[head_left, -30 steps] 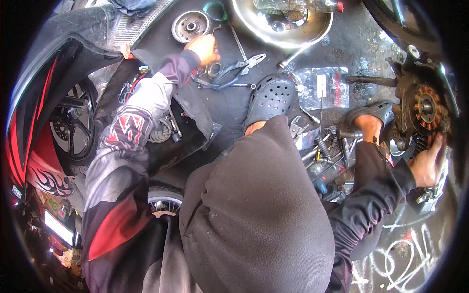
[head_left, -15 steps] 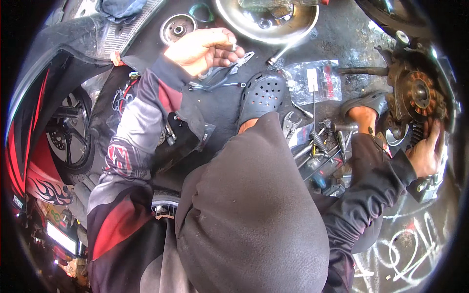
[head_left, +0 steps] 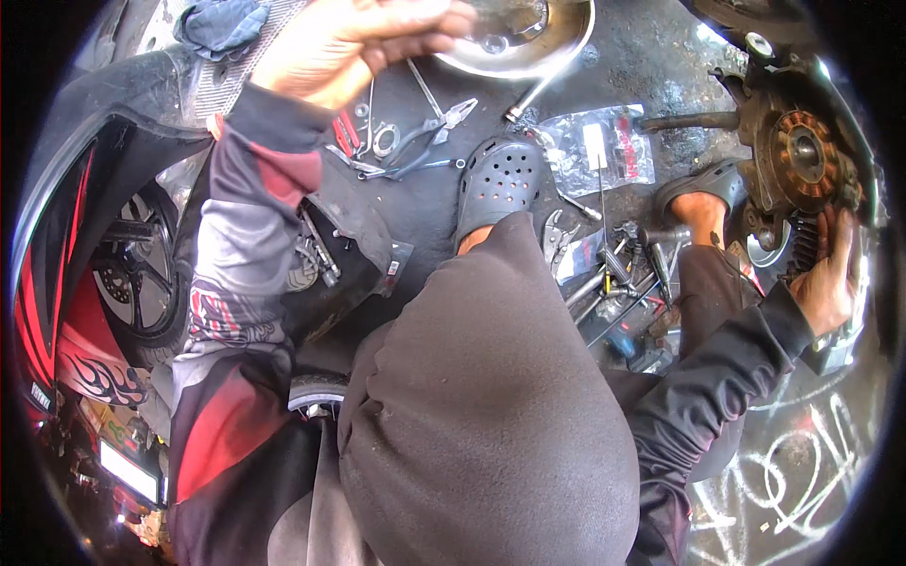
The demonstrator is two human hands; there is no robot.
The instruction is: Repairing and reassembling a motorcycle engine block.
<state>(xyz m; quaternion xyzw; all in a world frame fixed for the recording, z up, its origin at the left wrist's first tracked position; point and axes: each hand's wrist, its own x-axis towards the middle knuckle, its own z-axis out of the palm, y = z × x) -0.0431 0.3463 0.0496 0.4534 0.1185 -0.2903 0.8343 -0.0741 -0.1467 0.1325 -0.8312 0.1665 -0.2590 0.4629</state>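
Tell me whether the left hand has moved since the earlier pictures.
Yes. The left hand has lifted off the floor beside the pliers and come up toward the camera, now closed above them.

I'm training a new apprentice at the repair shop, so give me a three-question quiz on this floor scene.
1. True or false: the right hand rests on the engine part with the copper-coloured coil ring.
2. What lies on the ground just below the raised left hand? A) pliers B) a helmet C) a paint can
3. Fill in: the grey perforated clog sits beside a clear plastic ____.

Key: 1 true; 2 A; 3 bag
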